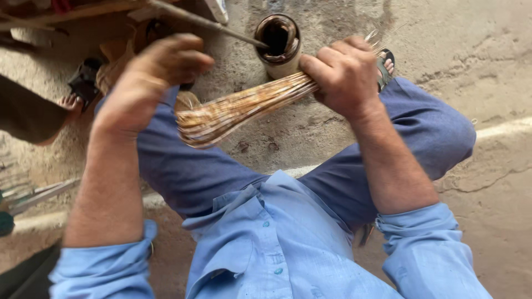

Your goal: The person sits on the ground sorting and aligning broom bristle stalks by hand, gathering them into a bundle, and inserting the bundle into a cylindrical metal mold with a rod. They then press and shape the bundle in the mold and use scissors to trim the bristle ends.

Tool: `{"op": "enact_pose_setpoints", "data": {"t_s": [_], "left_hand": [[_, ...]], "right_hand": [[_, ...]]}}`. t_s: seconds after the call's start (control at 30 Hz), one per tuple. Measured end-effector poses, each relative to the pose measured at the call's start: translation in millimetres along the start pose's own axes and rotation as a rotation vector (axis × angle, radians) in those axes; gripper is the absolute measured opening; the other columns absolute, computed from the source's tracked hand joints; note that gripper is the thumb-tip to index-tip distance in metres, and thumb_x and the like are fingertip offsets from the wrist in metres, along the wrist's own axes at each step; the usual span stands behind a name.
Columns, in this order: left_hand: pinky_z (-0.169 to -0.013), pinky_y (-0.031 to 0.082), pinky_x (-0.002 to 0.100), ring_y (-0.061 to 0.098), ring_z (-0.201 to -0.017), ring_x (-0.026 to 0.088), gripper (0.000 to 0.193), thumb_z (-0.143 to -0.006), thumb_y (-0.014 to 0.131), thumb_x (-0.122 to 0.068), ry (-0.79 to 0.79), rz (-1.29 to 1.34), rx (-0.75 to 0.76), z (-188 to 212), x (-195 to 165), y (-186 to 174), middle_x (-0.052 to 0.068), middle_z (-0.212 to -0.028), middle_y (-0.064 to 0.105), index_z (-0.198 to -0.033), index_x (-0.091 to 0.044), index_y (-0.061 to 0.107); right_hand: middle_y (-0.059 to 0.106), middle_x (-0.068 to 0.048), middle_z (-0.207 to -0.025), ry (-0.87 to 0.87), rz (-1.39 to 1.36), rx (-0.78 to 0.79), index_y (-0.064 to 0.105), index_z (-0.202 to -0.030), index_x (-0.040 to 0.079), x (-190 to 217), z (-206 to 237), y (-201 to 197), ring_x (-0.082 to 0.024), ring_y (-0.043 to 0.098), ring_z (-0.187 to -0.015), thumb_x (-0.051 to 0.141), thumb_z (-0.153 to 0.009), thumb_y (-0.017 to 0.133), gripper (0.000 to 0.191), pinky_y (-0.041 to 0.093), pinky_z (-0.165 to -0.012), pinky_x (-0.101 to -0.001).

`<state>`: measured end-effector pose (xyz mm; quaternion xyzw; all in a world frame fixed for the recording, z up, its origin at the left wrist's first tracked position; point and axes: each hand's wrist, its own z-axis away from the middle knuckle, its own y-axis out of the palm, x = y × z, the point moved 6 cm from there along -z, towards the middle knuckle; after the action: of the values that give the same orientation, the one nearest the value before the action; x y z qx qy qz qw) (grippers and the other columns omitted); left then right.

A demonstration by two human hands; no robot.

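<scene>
My right hand (344,75) grips a bundle of thin tan sticks (244,105), which slants down to the left over my knees; its cut ends face me. My left hand (152,77) is closed on a thin stick (221,29) whose far tip rests in a small round tin (279,44) holding dark brown liquid. The tin stands on the concrete floor (471,50) between my feet, just beyond the bundle. I wear a blue shirt and blue trousers.
Another person's foot (69,102) in a dark sandal is at the left. My sandalled foot (385,66) shows behind my right hand. Wooden pieces (83,11) lie at the top left, metal rods (39,194) at the left edge.
</scene>
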<state>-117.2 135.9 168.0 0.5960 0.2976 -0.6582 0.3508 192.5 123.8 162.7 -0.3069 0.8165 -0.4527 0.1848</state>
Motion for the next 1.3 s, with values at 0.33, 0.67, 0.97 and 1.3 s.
{"op": "enact_pose_setpoints", "data": {"t_s": [0.33,0.67,0.97,1.3], "left_hand": [[-0.069,0.058,0.039,0.068,-0.077,0.019,0.077,-0.066,0.084,-0.025,-0.424,-0.195,0.337,-38,54,127,0.007,-0.086,0.074,-0.136,-0.007,0.057],[-0.069,0.053,0.047,0.070,-0.071,0.031,0.032,-0.086,0.073,-0.018,-0.051,-1.221,-0.139,-67,76,91,0.011,-0.079,0.071,-0.115,-0.010,0.060],[-0.064,0.046,0.041,0.064,-0.065,0.021,0.030,-0.092,0.076,-0.031,0.088,-1.342,-0.369,-78,113,90,0.003,-0.073,0.065,-0.110,-0.012,0.061],[-0.087,0.047,0.045,0.068,-0.098,0.028,0.049,-0.073,0.085,-0.027,-0.070,-1.039,-0.307,-41,105,105,0.008,-0.101,0.070,-0.113,-0.013,0.062]], "right_hand": [[0.058,0.004,-0.068,-0.355,0.259,-0.138,0.071,-0.088,0.013,-6,-33,-42,-0.012,0.061,-0.077,0.013,-0.106,0.069,0.017,0.050,-0.089,-0.0305],[0.065,0.003,-0.071,0.002,0.230,0.114,0.069,-0.089,0.016,-27,22,51,-0.012,0.062,-0.063,0.012,-0.103,0.068,0.015,0.048,-0.072,-0.0324],[0.066,0.000,-0.065,0.191,0.006,0.277,0.068,-0.089,0.015,-28,30,73,-0.017,0.064,-0.057,0.014,-0.088,0.073,0.005,0.048,-0.064,-0.0369],[0.064,0.002,-0.076,-0.022,0.150,0.157,0.063,-0.085,0.018,1,9,28,-0.017,0.065,-0.075,0.015,-0.091,0.069,0.009,0.047,-0.078,-0.0358]]}}
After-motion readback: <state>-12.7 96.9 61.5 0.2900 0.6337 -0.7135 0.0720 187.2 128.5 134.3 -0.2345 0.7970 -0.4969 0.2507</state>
